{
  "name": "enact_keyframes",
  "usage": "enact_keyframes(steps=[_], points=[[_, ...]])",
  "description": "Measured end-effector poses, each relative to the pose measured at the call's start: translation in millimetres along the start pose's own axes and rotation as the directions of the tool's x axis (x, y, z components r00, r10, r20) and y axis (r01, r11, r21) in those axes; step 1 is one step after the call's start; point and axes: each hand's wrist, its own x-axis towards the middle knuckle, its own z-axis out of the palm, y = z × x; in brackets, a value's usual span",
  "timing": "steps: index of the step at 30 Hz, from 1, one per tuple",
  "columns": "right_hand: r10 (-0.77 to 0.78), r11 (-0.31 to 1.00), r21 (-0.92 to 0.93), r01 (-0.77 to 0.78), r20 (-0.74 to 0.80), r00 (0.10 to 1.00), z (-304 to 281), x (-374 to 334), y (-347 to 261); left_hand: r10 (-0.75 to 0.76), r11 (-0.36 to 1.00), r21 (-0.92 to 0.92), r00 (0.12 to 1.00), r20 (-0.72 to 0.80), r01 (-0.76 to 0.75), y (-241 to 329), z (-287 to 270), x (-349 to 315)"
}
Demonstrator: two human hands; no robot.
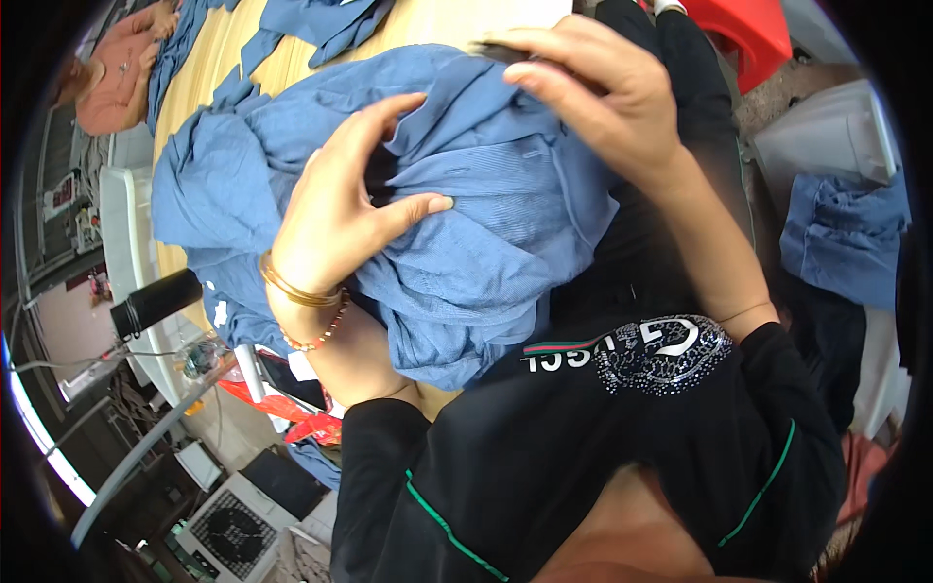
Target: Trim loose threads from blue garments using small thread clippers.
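Observation:
A blue garment (466,248) with a ribbed weave lies bunched over the table edge and my lap, a buttonhole slit visible on its band. My left hand (335,199) rests on it, thumb and index finger spread wide apart at a fold; its other fingertips are hidden. Above the garment's far edge, my right hand (612,97) is closed on a small dark tool (503,52), which looks like thread snips but is mostly covered by the fingers. Bracelets (301,291) circle my left wrist.
More blue pieces (321,24) lie on the wooden table (209,83). At the far left sits another person (121,73). A black cylinder (155,303) juts in at left. To the right stand a red stool (743,34) and a translucent bin (826,136) with blue cloth (841,238).

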Motion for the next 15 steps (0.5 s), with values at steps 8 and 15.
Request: enact_keyframes(steps=[8, 15], points=[[0.312, 0.943, -0.106, -0.316, -0.051, 0.949, -108.9, -36.4, -9.1, -0.039, 0.985, -0.163, 0.988, 0.148, 0.063, 3.7, -15.9, 23.6], [0.161, 0.895, 0.445, -0.024, -0.273, 0.948, -126.6, -64.9, 44.1, -0.207, 0.955, 0.158, 0.946, -0.25, 0.251, 9.9, -155.5, 142.7]])
